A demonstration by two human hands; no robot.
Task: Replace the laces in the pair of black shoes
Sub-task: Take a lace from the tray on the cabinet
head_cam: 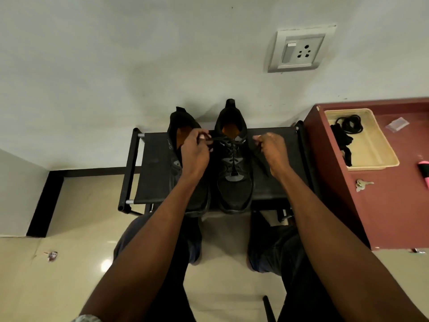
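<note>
Two black shoes stand side by side on a black fabric rack [153, 173], heels toward the wall. The right shoe [234, 168] is laced with a black lace [232, 149]. My left hand [195, 149] pinches one end of that lace above the left shoe [176, 140], which my hand and forearm partly cover. My right hand [271, 149] pinches the other lace end to the right of the right shoe. Both ends are drawn out sideways from the top eyelets.
A maroon cabinet [390, 205] stands right of the rack, carrying a beige tray [380, 145] with coiled black laces [348, 126], a small plastic packet [397, 124] and a pink object [423, 170]. Keys [362, 185] hang from its lock. My knees are below the rack.
</note>
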